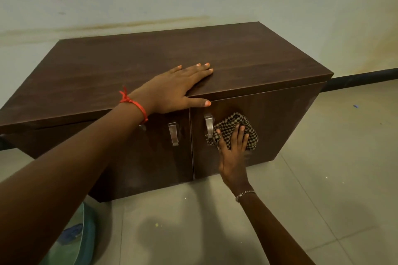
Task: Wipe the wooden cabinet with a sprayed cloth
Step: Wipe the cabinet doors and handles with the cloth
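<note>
Right hand [233,146], fingers spread, presses checked cloth [237,129] flat on right door [269,118] of cabinet [129,60]. Left hand [174,88], fingers together, braces top edge. Risk: cloth snags handle [208,125] just beside it.

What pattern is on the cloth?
A dark and tan checked pattern on the cloth, seen in the head view.
</note>
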